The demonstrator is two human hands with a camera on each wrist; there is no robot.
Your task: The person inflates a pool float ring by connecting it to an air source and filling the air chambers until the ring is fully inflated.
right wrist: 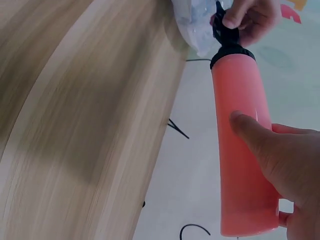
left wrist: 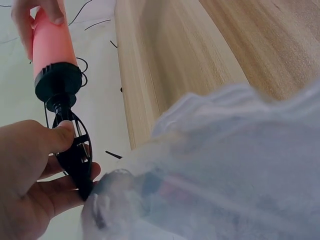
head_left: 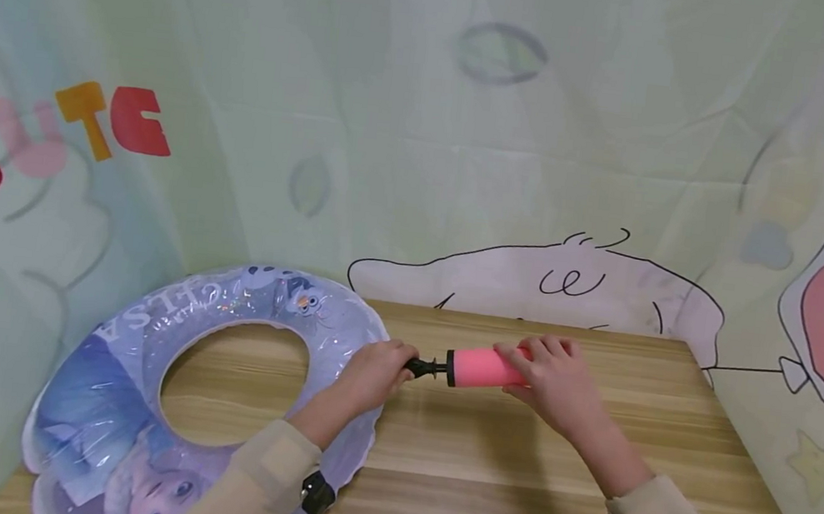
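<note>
A pink hand pump (head_left: 477, 368) with a black end cap is held lengthwise between both hands, above the wooden table. My right hand (head_left: 555, 381) grips its pink barrel, thumb along the side in the right wrist view. With thumb and fingers my left hand (head_left: 375, 373) holds the black handle (left wrist: 75, 155) at the other end. A short black stretch of rod shows between handle and cap. Just left of the pump lies an inflated swim ring (head_left: 344, 325), blue and purple with cartoon prints; my left forearm passes over its right side.
The wooden table (head_left: 447, 495) runs under everything, its far edge against a printed cloth backdrop (head_left: 411, 123). This cloth also rises at the left and right sides. The swim ring covers the table's left part. Dark bands with small devices sit at both wrists.
</note>
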